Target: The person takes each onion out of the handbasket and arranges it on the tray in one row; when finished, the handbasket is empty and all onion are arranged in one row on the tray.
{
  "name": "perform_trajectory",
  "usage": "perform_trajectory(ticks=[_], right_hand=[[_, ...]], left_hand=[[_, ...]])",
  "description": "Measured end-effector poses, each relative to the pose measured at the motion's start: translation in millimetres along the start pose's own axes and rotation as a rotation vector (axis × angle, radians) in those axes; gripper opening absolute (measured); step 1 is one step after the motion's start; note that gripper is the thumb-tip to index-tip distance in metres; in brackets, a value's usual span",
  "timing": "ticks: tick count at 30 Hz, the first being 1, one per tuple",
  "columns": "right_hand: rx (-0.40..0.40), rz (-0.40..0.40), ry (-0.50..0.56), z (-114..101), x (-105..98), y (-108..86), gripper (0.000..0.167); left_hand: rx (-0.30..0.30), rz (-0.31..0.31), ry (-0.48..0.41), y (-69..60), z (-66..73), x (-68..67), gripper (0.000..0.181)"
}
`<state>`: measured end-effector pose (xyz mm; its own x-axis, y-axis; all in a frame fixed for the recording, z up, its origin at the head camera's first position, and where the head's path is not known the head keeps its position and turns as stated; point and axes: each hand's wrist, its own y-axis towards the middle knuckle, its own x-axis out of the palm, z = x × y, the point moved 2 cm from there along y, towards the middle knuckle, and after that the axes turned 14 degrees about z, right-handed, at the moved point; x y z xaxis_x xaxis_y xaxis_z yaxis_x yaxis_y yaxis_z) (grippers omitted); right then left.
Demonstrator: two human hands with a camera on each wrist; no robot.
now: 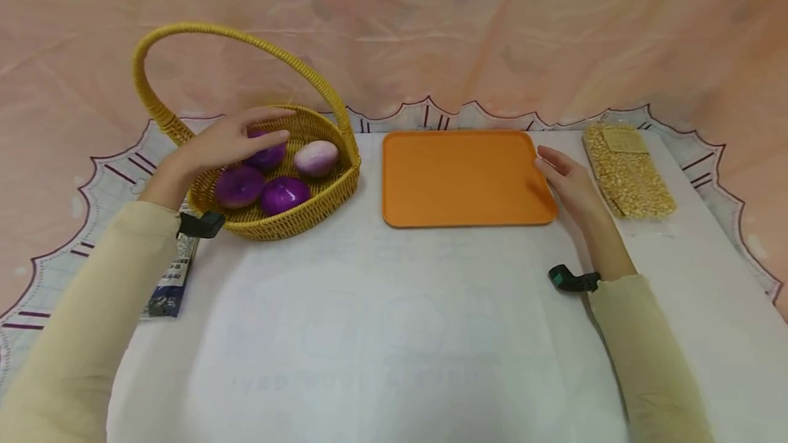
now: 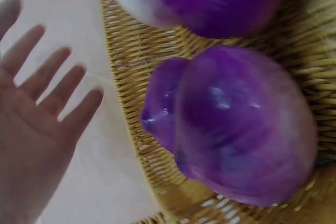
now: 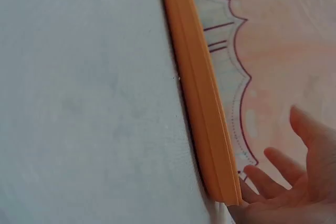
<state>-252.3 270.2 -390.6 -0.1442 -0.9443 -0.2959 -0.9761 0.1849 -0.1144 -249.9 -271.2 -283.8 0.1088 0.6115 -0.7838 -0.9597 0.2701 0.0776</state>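
Best cup the near purple onion gently; your spread left hand and relaxed right hand hold nothing.

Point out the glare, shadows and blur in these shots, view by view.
Head: a bright glint on the frontmost purple onion in the basket, and shadow beside the right sleeve on the white tabletop; left wrist: dim and soft, with pale highlights on the large central onion; right wrist: also dim, with a thin dark shadow along the orange tray.
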Motion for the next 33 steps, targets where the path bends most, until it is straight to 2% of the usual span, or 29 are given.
perform_trajectory(ticks=[4,7,9,14,18,22,27,29,33], right_hand=[[0.004,-0.055,-0.068,8,-3,0.1,0.071],[-0.007,-0.084,-0.121,13,-6,-0.3,0.075],[-0.014,-0.103,-0.122,15,-7,-0.9,0.078],[-0.054,-0.155,-0.138,20,-8,-5.3,0.082],[-0.117,-0.187,-0.180,20,-6,-5.7,0.084],[-0.179,-0.189,-0.319,21,-6,-6.9,0.093],[-0.196,-0.207,-0.446,24,-6,-11.5,0.105],[-0.196,-0.223,-0.467,25,-6,-12.3,0.109],[-0.217,-0.244,-0.516,29,-6,-13.3,0.115]], left_hand=[[0.018,-0.043,0.008,11.2,8.0,5.8,0.057],[-0.010,-0.054,-0.011,18.5,12.9,9.9,0.057],[-0.036,-0.054,-0.048,22.7,14.2,13.0,0.058],[-0.112,-0.100,-0.109,28.8,9.8,21.9,0.062],[-0.166,-0.135,-0.115,31.7,4.1,25.5,0.065],[-0.161,-0.160,-0.089,34.9,0.0,29.6,0.064],[-0.152,-0.189,-0.080,36.6,-3.0,36.3,0.063],[-0.169,-0.218,-0.096,35.9,-4.3,38.7,0.064],[-0.176,-0.305,-0.060,34.1,-7.7,44.5,0.068]])
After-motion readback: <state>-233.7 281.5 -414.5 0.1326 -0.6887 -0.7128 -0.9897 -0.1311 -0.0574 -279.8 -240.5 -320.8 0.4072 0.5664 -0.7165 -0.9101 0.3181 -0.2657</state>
